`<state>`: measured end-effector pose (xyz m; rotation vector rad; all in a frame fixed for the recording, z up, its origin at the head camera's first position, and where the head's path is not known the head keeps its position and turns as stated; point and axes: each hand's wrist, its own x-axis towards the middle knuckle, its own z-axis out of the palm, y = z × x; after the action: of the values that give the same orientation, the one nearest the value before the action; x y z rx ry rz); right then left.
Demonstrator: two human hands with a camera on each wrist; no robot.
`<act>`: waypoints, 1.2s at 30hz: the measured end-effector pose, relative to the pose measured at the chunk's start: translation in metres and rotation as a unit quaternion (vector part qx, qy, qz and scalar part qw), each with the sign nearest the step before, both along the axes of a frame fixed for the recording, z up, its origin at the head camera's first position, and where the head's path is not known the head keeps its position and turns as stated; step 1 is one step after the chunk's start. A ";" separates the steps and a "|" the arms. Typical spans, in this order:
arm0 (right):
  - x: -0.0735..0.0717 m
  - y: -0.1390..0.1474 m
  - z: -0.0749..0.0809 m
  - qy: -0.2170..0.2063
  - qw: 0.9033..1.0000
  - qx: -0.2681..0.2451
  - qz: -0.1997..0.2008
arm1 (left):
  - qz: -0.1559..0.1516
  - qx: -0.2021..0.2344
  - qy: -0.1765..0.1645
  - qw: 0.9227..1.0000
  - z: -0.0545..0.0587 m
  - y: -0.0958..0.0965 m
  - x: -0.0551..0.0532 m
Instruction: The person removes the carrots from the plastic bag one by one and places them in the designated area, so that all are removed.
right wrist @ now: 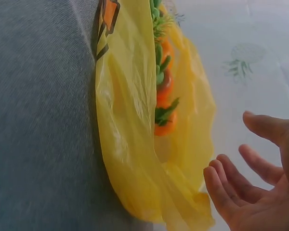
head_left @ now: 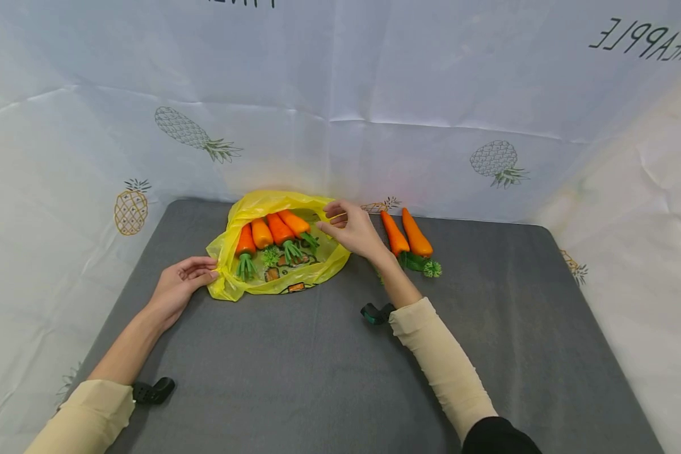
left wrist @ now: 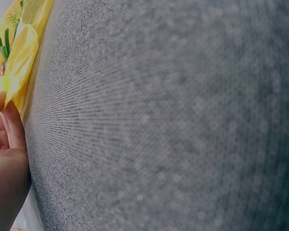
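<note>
A yellow plastic bag (head_left: 333, 265) lies on the table with its mouth spread toward the person. Inside it sit several orange carrots (head_left: 278, 228) with green tops, side by side. My left hand (head_left: 177, 287) pinches the bag's left edge between thumb and fingers; the left wrist view shows the yellow film (left wrist: 23, 57) at the fingertips. Over the bag's upper right rim is my right hand (head_left: 352, 228), its fingers loosely bent and apart. In the right wrist view that hand (right wrist: 260, 183) holds nothing, and the bag's side (right wrist: 130, 144) is near its fingertips.
Two carrots (head_left: 417, 234) with green tops lie on the grey table (head_left: 329, 378) right of the bag, beside my right forearm. A white curtain (head_left: 408, 82) printed with pineapples hangs behind the table's far edge. Dark wrist cameras (head_left: 154, 391) sit on both forearms.
</note>
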<state>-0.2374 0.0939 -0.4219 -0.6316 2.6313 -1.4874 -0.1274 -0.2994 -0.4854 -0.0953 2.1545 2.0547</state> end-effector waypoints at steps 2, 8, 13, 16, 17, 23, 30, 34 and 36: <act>-0.003 -0.006 0.000 -0.005 1.000 0.002 0.006 | 0.000 0.002 0.001 1.000 0.000 0.000 0.000; -0.010 -0.020 -0.005 -0.024 0.999 0.003 0.032 | -0.001 -0.010 -0.002 1.000 0.001 0.000 0.000; -0.013 -0.030 -0.013 -0.024 0.999 0.015 0.034 | -0.001 -0.018 -0.006 1.000 0.001 0.000 0.000; -0.015 -0.035 -0.020 -0.015 0.999 0.019 0.032 | -0.001 -0.022 -0.006 1.000 0.001 0.000 -0.001; -0.015 -0.037 -0.022 -0.012 0.999 0.022 0.032 | 0.000 -0.021 -0.006 1.000 0.001 0.000 -0.001; -0.019 -0.043 -0.031 -0.019 0.998 0.052 0.037 | 0.003 -0.024 -0.008 1.000 0.000 0.000 -0.001; -0.021 -0.048 -0.035 -0.031 0.996 0.074 0.038 | 0.005 -0.023 -0.005 1.000 0.001 0.001 -0.001; -0.021 -0.052 -0.038 -0.019 0.995 0.089 0.035 | 0.005 -0.021 -0.004 1.000 0.000 0.000 -0.001; -0.020 -0.054 -0.039 -0.011 0.995 0.097 0.032 | 0.005 -0.019 -0.005 1.000 0.000 0.000 -0.001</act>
<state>-0.2578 0.0396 -0.4609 -0.6699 2.6677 -1.1949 -0.1279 -0.2997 -0.4857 -0.1223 2.1928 2.0144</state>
